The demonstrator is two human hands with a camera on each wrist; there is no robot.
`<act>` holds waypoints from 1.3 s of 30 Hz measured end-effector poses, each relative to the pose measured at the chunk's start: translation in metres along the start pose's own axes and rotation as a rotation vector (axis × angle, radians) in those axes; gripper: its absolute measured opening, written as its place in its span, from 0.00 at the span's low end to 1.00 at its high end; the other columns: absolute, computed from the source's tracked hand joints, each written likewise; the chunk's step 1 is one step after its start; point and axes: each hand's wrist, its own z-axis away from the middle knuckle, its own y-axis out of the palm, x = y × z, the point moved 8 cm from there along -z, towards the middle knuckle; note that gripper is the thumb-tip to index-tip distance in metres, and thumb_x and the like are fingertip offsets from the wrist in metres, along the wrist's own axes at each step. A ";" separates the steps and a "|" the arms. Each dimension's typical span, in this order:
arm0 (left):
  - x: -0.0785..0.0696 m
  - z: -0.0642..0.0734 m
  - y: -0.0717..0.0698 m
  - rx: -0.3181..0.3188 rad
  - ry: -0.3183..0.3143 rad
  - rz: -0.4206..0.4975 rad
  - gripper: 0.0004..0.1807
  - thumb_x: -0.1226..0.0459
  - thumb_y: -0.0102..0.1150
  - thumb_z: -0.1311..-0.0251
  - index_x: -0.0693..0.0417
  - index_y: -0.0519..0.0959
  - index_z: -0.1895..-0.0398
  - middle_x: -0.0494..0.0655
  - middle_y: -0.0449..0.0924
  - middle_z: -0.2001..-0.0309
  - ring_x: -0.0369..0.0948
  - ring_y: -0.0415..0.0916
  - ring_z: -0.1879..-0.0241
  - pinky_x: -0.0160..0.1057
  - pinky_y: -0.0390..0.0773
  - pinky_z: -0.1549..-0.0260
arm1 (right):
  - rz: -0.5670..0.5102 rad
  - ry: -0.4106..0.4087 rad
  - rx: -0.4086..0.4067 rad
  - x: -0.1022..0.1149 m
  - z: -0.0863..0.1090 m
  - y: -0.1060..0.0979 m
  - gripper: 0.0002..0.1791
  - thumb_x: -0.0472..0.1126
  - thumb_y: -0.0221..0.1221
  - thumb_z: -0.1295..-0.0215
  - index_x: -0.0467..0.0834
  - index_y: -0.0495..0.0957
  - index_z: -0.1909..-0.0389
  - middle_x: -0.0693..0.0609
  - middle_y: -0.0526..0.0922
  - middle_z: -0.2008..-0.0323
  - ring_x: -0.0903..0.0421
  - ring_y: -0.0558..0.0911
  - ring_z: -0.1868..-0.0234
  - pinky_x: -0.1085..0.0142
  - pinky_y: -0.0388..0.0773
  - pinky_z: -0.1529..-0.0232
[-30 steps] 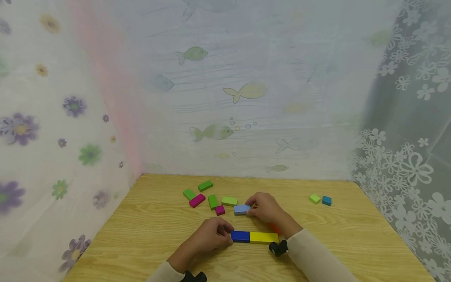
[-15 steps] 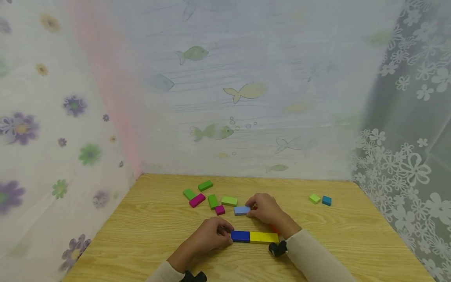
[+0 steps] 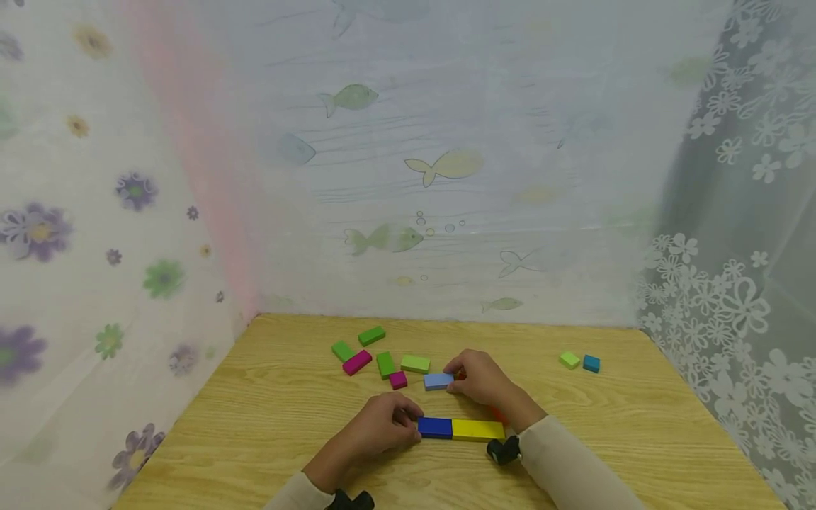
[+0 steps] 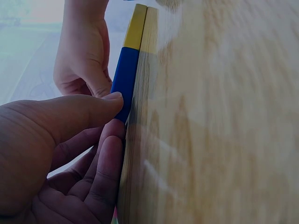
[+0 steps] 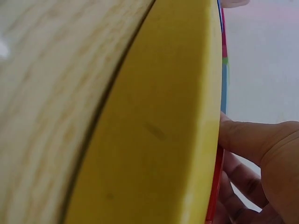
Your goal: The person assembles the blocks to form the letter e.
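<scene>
In the head view, a dark blue block (image 3: 435, 428) and a longer yellow block (image 3: 478, 430) lie end to end on the wooden table. My left hand (image 3: 384, 423) pinches the blue block's left end; the left wrist view has the thumb (image 4: 110, 103) on that end with fingers below it. Farther back, my right hand (image 3: 482, 377) pinches the right end of a light blue block (image 3: 437, 382) between thumb and fingers. An orange-red block (image 3: 499, 415) shows partly behind my right forearm. Another red bit peeks out between the right hand's fingers. In the right wrist view, the yellow block (image 5: 154, 116) fills the foreground.
Green blocks (image 3: 385, 365), a lime block (image 3: 416, 364) and magenta blocks (image 3: 357, 363) lie scattered behind, left of the right hand. At the back right sit a small lime block (image 3: 569, 360) and a teal-blue block (image 3: 591, 363). Patterned curtains (image 3: 446, 283) border the table.
Almost nothing moves. The right hand and the light blue block shift very slightly, while the left hand and the dark blue and yellow blocks stay in place.
</scene>
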 end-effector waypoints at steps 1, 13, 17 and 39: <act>0.000 0.000 0.000 0.000 0.001 0.000 0.12 0.63 0.74 0.41 0.45 0.87 0.54 0.37 0.84 0.56 0.36 0.82 0.58 0.37 0.83 0.58 | 0.002 0.000 0.002 0.000 0.000 0.000 0.14 0.38 0.75 0.42 0.44 0.89 0.54 0.53 0.85 0.60 0.55 0.78 0.61 0.59 0.79 0.55; -0.001 0.001 0.000 -0.002 0.006 0.000 0.12 0.63 0.74 0.41 0.45 0.87 0.55 0.37 0.84 0.56 0.36 0.82 0.58 0.36 0.83 0.58 | -0.009 -0.012 0.009 0.002 0.001 0.001 0.14 0.37 0.75 0.41 0.42 0.89 0.53 0.51 0.85 0.58 0.55 0.79 0.59 0.55 0.81 0.51; 0.000 0.001 0.000 -0.003 0.002 0.003 0.12 0.63 0.74 0.42 0.45 0.87 0.55 0.37 0.84 0.56 0.37 0.82 0.58 0.37 0.83 0.58 | -0.004 -0.016 0.003 0.002 0.001 0.001 0.14 0.37 0.75 0.41 0.42 0.89 0.53 0.51 0.85 0.59 0.55 0.78 0.60 0.56 0.81 0.51; 0.000 0.001 0.000 -0.006 0.001 -0.007 0.11 0.63 0.73 0.41 0.44 0.87 0.55 0.37 0.83 0.56 0.36 0.82 0.58 0.37 0.83 0.57 | -0.007 0.006 0.012 -0.003 0.001 0.000 0.16 0.39 0.74 0.40 0.44 0.89 0.51 0.53 0.85 0.57 0.58 0.79 0.59 0.56 0.82 0.49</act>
